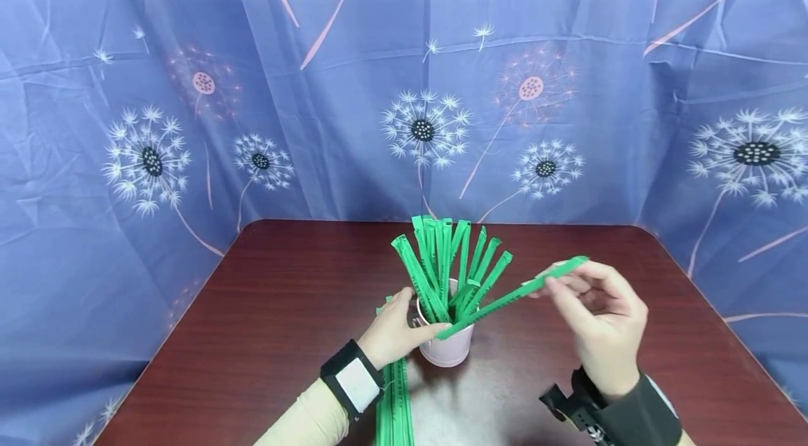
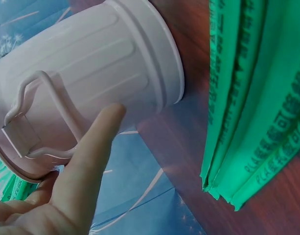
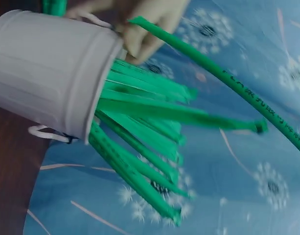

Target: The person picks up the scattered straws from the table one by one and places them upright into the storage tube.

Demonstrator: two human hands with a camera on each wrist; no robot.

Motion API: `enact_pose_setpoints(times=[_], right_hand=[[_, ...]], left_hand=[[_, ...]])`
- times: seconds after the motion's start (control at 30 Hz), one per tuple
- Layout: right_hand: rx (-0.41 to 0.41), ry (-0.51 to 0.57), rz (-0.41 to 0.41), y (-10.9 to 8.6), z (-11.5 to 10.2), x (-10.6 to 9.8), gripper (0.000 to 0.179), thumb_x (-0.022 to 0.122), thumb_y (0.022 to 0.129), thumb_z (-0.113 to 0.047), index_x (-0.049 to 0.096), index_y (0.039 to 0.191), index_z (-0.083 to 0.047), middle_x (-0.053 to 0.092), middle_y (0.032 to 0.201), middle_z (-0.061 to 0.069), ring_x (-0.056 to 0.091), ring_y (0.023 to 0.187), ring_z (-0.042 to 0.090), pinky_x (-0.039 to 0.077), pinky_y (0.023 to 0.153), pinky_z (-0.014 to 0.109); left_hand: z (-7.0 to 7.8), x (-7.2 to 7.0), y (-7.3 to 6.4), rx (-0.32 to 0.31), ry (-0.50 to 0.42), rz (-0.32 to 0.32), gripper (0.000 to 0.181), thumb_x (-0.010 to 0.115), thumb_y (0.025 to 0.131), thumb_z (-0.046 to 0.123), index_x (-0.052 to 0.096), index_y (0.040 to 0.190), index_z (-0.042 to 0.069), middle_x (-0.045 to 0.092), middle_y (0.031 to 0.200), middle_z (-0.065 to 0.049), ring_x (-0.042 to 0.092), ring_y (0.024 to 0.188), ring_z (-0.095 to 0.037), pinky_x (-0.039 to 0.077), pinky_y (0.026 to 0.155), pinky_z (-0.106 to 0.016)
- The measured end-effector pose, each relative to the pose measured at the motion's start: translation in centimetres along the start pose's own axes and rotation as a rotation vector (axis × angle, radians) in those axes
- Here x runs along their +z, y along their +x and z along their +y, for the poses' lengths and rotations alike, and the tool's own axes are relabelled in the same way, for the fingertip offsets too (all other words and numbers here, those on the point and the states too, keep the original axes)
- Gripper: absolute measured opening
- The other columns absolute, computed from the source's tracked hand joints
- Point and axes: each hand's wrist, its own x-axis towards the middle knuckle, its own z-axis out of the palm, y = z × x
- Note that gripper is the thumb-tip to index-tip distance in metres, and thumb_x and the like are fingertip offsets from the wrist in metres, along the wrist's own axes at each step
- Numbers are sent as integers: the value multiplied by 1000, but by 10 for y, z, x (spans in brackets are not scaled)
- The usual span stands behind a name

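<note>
- Plainly widest is the blue cloth with its dandelion pattern, hanging behind and at both sides
- Next comes the reddish-brown counter, which carries everything
- A bunch of slim green packets stands in the pail, fanning out above its rim at several slants
- Left of the pail, a bundle of matching green packets lies on the counter, running beneath the left wrist
- The right hand is raised to the right of the pail, its grip pinching one single packet near the upper end
- The left hand has its grip around the left side of the pail near the rim, with the thumb laid along the wall
- The pail, pale pinkish with a ribbed wall, stands upright on the counter
- The single packet slants down leftward, its lower end in front of the pail near the left thumb; whether they touch I cannot tell
- Smaller again, a looped handle sits on the pail's wall beside the left thumb
- Smallest is the dark print along the single packet
</note>
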Motion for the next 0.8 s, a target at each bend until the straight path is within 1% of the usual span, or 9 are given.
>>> enact_pose_setpoints(times=[0.07,0.13,0.2,0.3,0.43,0.53,0.63,0.67,0.8], right_hand=[[-11,45,89,1,-3,-3,28,43,78,39,55,102,32,71,92,32,73,75,34,61,72,37],[-18,49,162,0,-4,-6,28,38,76,41,55,98,33,70,88,33,73,71,36,62,69,38],[-14,7,204,-3,-3,-10,27,38,76,41,54,96,34,70,86,32,72,69,35,62,67,38],[27,-110,218,-11,4,-14,24,43,77,38,56,96,31,72,84,26,73,67,31,62,67,35],[110,-220,206,-25,21,-16,19,52,80,32,59,97,25,74,82,19,74,66,25,61,67,31],[180,-247,197,-34,33,-15,19,56,82,28,61,99,21,74,82,16,74,67,22,61,68,29],[279,-323,216,-43,43,-13,19,60,84,22,65,100,13,74,82,10,73,66,18,60,67,27],[318,-350,231,-46,46,-12,18,61,85,20,66,100,11,73,82,8,73,66,18,60,67,26],[483,-476,306,-55,56,-8,13,68,85,11,65,97,7,71,79,3,71,63,14,59,64,24]], left_hand=[[0,0,0,3,-14,2,78,75,80,50,52,130,-4,62,123,-19,59,109,-29,50,89,-51],[1,-1,0,9,-32,3,78,76,79,50,52,131,-3,62,124,-18,59,111,-28,50,90,-51],[1,-1,0,11,-44,5,80,76,78,52,53,132,-2,62,124,-17,59,112,-28,50,91,-51],[1,-1,-1,7,-52,6,82,76,78,53,52,133,-2,62,125,-17,59,111,-28,50,92,-51],[1,-1,-1,1,-57,3,81,76,78,53,52,133,-2,62,125,-17,62,102,-26,52,89,-49],[1,-1,0,2,-52,6,80,76,78,54,53,131,-1,63,122,-16,62,99,-25,52,88,-48],[1,0,1,4,-42,16,79,76,78,54,54,130,-1,64,121,-14,60,104,-23,52,89,-48],[1,0,1,4,-42,17,79,76,77,54,54,130,-1,64,121,-14,61,102,-23,52,88,-47],[1,1,1,-14,-65,5,82,76,77,55,53,132,-2,64,121,-17,68,70,-31,56,77,-44]])
